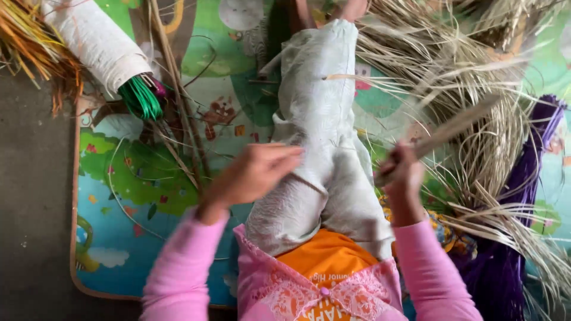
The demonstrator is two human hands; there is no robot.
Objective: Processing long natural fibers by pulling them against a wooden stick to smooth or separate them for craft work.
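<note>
Right hand (399,169), fist clamped on a flat tan strip (447,129) drawn from the dried straw pile (476,77), should hold it taut while the left hand (253,174), fingers together, steadies a thin strand on the lap cloth (321,119).

Soft, even daylight, no hard shadows — right hand (399,172) and its stick (443,134) motion-blurred.

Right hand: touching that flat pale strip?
Touching. The head view shows the right hand closed around the lower end of the flat pale strip, which runs up-right from the fist.
</note>
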